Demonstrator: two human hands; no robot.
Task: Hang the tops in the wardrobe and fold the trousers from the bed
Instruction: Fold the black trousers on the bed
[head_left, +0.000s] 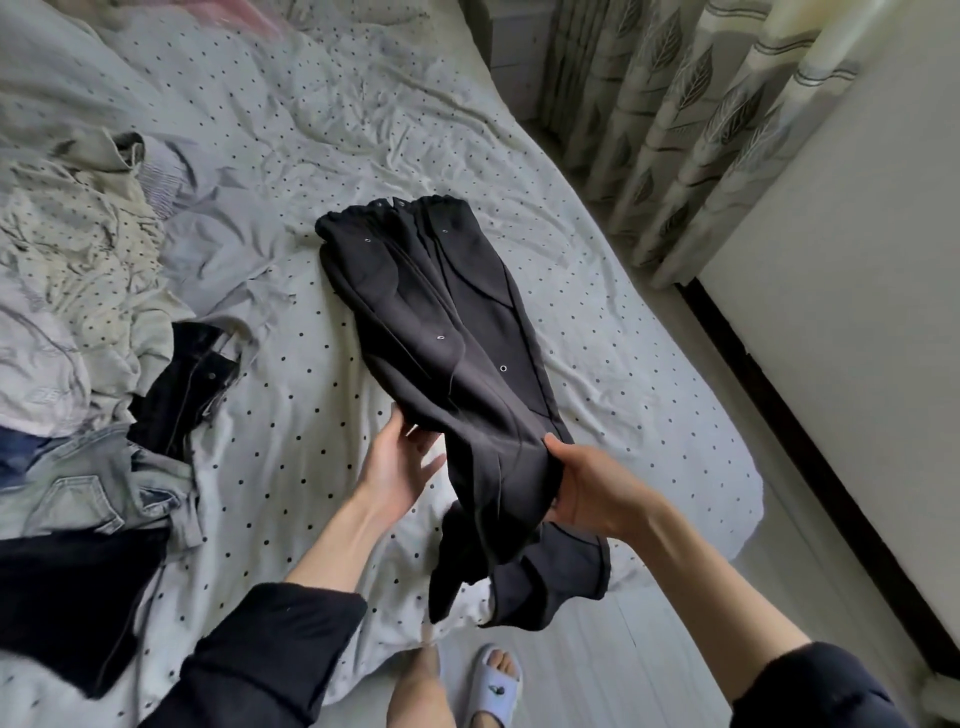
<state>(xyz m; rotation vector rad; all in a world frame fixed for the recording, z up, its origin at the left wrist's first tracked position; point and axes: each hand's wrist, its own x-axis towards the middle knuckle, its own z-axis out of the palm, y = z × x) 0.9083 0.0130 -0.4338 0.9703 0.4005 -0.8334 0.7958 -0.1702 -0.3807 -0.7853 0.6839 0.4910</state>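
**Black trousers being handled at the bed's edge**

The black trousers are being laid lengthwise on the dotted sheet, waistband pointing away toward the far side, legs folded together. The lower legs are being gripped by the right hand, fingers curled round the bunched cloth, with the hems left hanging over the edge of the bed above the floor. The left hand is being held with fingers straight and relaxed, palm turned toward the trousers, fingertips touching the cloth's left edge. A heap of other clothes is being left to the left on the bed: pale tops, light jeans and a dark garment. A white slipper is being worn on a foot below, and leaf-patterned curtains are hanging at the upper right.
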